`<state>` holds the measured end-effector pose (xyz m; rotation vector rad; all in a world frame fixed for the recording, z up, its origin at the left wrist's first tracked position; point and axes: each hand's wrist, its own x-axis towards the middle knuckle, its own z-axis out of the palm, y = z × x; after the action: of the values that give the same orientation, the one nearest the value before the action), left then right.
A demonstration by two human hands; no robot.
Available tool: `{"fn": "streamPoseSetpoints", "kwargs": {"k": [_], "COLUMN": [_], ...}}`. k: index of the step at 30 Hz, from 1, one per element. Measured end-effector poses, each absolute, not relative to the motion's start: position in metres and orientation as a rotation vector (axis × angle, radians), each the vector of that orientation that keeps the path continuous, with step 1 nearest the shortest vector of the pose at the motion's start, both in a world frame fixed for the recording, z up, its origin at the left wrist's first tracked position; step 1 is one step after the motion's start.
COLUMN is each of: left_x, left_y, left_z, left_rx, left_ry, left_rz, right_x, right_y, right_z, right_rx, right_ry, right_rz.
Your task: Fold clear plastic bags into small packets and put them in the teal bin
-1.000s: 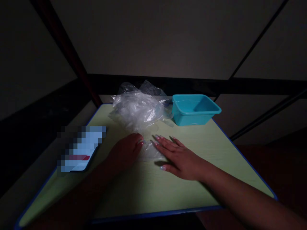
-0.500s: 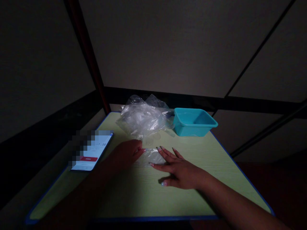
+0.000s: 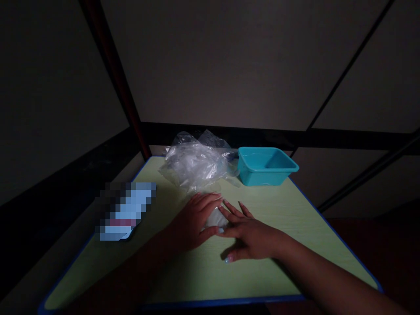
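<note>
A small clear plastic bag [image 3: 215,218] lies flat on the table between my two hands, partly covered by both. My left hand [image 3: 200,218] rests over its left side, fingers stretched out and thumb apart. From the right, my right hand [image 3: 244,234] touches the bag's right side with spread fingertips, its thumb on the tabletop. The tips of the two hands nearly meet. Just beyond them sits a crumpled heap of clear plastic bags [image 3: 197,164].
A turquoise plastic basket [image 3: 269,177] stands at the back right of the light green table [image 3: 262,280], which has a blue edge. To the left lies a phone [image 3: 131,212] with its screen lit, partly blurred out. A wall rises behind.
My left hand has moved right and opened from a pinch, now lying flat over the small bag. My right hand has stayed nearly in place.
</note>
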<state>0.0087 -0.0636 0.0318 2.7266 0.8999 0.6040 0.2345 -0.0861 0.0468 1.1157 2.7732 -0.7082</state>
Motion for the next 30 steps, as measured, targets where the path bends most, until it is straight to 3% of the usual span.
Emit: {"fn": "streamPoseSetpoints", "kwargs": {"k": [7, 13, 18, 26, 30], "left_x": [0.017, 0.018, 0.018, 0.017, 0.024], "left_y": [-0.077, -0.081, -0.081, -0.076, -0.079], "left_z": [0.006, 0.005, 0.004, 0.007, 0.009], "left_rx": [2.791, 2.795, 2.759, 2.677, 2.718], "left_ry": [1.228, 1.282, 1.268, 1.196, 1.069], "left_rz": [0.201, 0.254, 0.269, 0.635, 0.505], "right_x": [0.233, 0.237, 0.234, 0.222, 0.219], "right_y": [-0.086, -0.086, -0.086, -0.089, -0.090], "right_z": [0.046, 0.050, 0.047, 0.028, 0.029], "right_rx": [1.132, 1.118, 1.406, 1.290, 1.318], "right_ry": [2.769, 2.954, 3.115, 2.881, 2.859], "right_rz": [-0.702, -0.588, -0.321, -0.401, -0.382]}}
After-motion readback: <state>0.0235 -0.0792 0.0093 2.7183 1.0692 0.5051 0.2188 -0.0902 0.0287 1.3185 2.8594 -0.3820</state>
